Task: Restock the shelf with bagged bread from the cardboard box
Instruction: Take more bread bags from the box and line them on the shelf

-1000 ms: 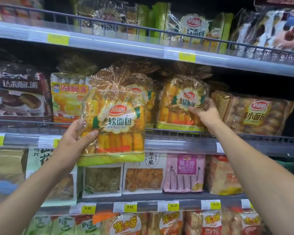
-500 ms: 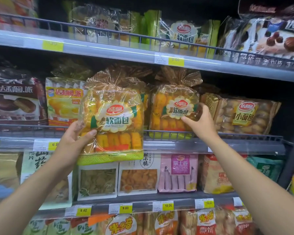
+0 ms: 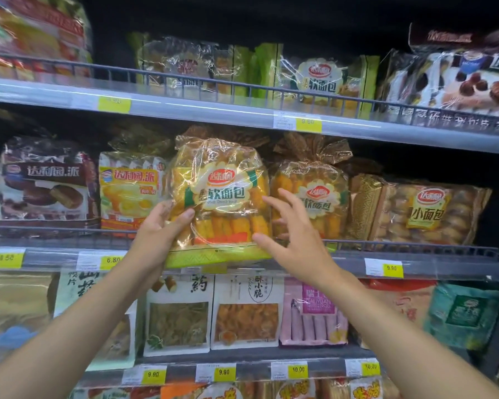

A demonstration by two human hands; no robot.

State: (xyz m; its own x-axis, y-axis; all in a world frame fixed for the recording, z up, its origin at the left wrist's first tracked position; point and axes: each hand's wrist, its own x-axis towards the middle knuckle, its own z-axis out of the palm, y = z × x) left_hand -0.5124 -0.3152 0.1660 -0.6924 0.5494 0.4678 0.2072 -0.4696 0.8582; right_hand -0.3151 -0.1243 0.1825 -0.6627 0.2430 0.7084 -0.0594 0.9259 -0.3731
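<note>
Bagged bread comes first: a clear crinkly plastic bag of yellow soft rolls (image 3: pixel 225 197) with a red-and-white label is clamped in my left hand (image 3: pixel 159 228). My thumb lies across its lower front and my fingers are curled behind. I hold it upright and label-forward so it will face shoppers. Its green bottom edge hangs just in front of the rail of the grey metal middle shelf (image 3: pixel 415 250), so I judge it is not yet set down.

My right hand (image 3: pixel 294 240) holds nothing. Its fingers are spread apart at the bag's right edge, probably to steady and guide it; I cannot tell whether they touch the plastic.

Just beside that hand, a matching bag of soft rolls (image 3: pixel 320 194) stands behind the rail, its gathered top up. I judge mine belongs next to it. Further right lies a wide clear bag of small brown buns (image 3: pixel 424 211). To the left stand a yellow packet of pies (image 3: pixel 130 191) and a dark brown packet of pies (image 3: pixel 46 185). The upper grey shelf (image 3: pixel 213 108) carries more wrapped bread behind its wire rail. The cardboard box is out of view.
</note>
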